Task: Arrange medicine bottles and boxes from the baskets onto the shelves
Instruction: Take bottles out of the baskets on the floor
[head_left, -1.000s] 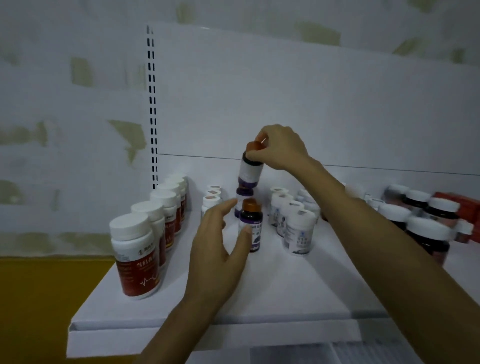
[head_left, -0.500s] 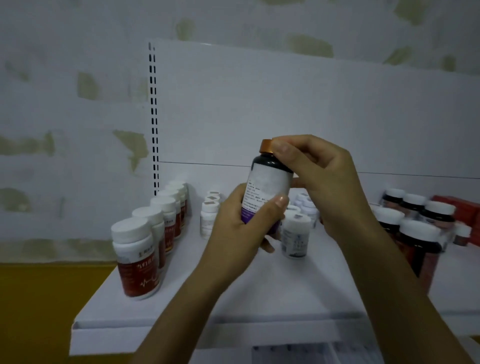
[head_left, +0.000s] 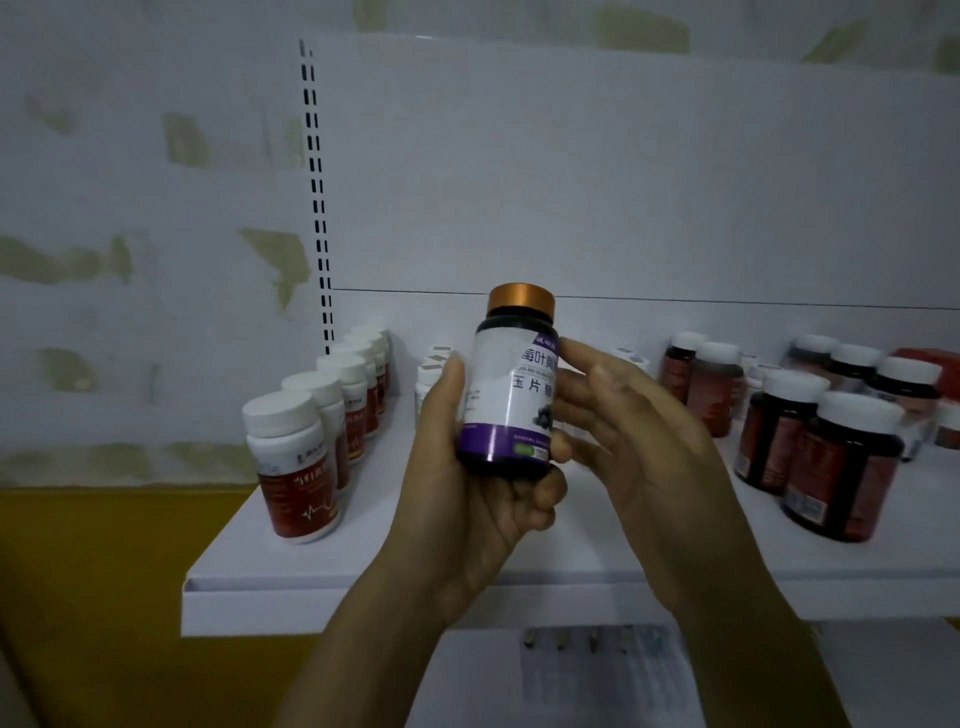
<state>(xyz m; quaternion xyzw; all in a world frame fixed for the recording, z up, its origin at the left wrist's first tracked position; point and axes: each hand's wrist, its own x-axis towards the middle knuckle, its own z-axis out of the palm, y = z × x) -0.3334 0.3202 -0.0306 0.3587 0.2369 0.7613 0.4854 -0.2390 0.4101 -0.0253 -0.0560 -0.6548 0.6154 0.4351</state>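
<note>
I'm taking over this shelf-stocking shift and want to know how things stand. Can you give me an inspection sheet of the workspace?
Surface: white shelf, stock standing in rows.
Job's things: dark bottle with copper cap and white-purple label, held roughly upright in front of the shelf; white-capped red-label bottles in a row at left; white-capped dark red bottles at right; small white bottles behind; red box far right.
Clutter: nothing seen.
Grippers: left hand grips the dark bottle's lower half; right hand, fingers straight, touches its side.
Cables: nothing seen.
Surroundings: white slotted back panel; patchy wall; yellow wall lower left.
</note>
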